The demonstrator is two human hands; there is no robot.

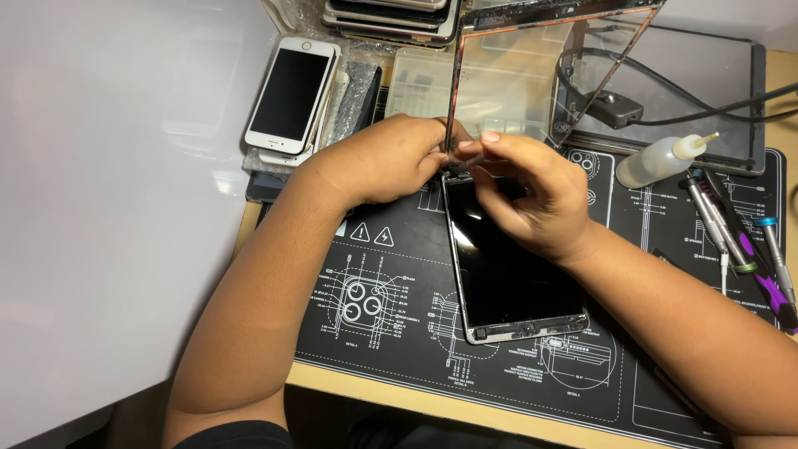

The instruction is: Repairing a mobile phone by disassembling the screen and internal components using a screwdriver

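Here the left hand (391,158) pinches the lower edge of the lifted glass panel (532,66), which stands tilted above the tablet (507,266) lying on the black mat (374,308). The right hand (532,195) grips a thin tool (465,160) at their hinge; screwdrivers (731,233) lie nearby.

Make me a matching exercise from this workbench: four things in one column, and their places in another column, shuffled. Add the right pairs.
Things:
1. white phone
2. squeeze bottle
3. tablet
4. screwdrivers

Places:
A. on the black mat, under the hands
B. far right of the mat
C. top left, on a stack of phones
D. lying on its side, right of the lifted glass panel

Pairs: 1-C, 2-D, 3-A, 4-B
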